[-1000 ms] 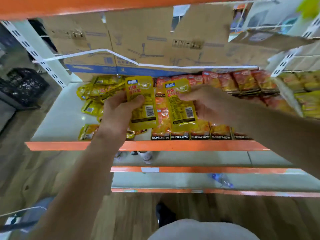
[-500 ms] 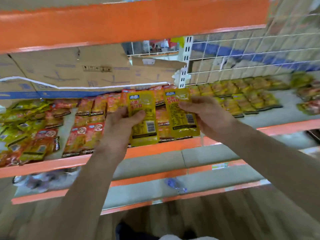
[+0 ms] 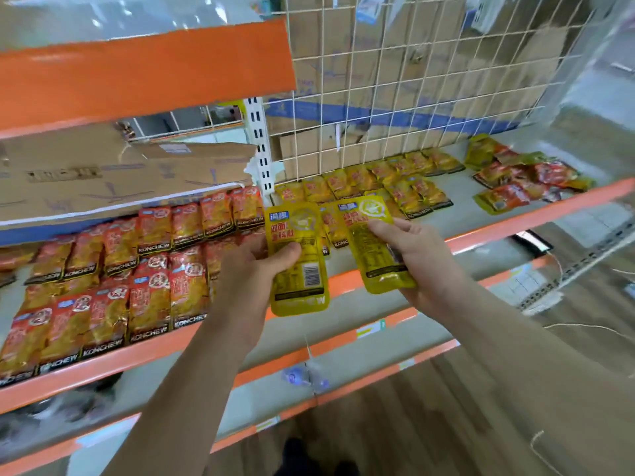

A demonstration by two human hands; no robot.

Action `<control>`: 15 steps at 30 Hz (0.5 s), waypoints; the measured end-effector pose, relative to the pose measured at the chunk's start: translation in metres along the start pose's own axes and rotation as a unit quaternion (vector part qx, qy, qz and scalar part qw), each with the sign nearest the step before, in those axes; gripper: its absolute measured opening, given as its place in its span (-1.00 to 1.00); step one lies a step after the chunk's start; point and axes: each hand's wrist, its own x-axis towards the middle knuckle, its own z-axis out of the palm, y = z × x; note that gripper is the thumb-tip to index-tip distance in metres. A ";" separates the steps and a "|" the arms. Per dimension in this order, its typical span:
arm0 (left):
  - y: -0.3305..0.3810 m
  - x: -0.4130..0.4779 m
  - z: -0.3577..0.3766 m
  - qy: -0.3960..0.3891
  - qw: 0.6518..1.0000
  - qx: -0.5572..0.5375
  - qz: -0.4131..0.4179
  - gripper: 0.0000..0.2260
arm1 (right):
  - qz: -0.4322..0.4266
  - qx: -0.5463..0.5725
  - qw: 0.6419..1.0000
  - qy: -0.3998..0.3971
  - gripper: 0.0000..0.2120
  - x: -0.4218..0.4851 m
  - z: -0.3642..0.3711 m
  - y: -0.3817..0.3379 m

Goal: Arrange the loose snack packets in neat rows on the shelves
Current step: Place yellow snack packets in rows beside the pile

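Note:
My left hand (image 3: 251, 269) grips a yellow snack packet (image 3: 298, 266), back side up with its barcode showing. My right hand (image 3: 417, 261) holds a second yellow packet (image 3: 372, 242) by its right edge. Both packets hover above the orange front edge of the shelf (image 3: 536, 218). Behind them, yellow packets (image 3: 388, 185) lie in rows on the right shelf section. Red packets (image 3: 144, 269) fill neat rows on the left section. A loose pile of red and yellow packets (image 3: 522, 176) lies at the far right of the shelf.
A white wire grid (image 3: 412, 80) backs the right section, and a cardboard box (image 3: 103, 173) stands behind the red rows. A white upright post (image 3: 259, 146) divides the sections. An orange beam (image 3: 144, 73) hangs overhead. Lower shelves (image 3: 343, 345) and wooden floor lie below.
The view has swung right, from the left section to the right one with the wire grid. Both hands have carried their yellow packets along, still held the same way.

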 end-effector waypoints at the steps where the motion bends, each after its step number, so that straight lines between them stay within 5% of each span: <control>1: -0.002 0.003 0.003 -0.004 1.000 0.002 0.002 -0.85 | -0.001 0.001 1.000 0.011 -0.87 -0.001 -0.003 -0.001; 15: -0.007 0.049 0.041 -0.063 0.998 0.006 -0.015 -0.86 | 0.002 0.010 0.995 0.095 -0.85 0.006 -0.024 -0.013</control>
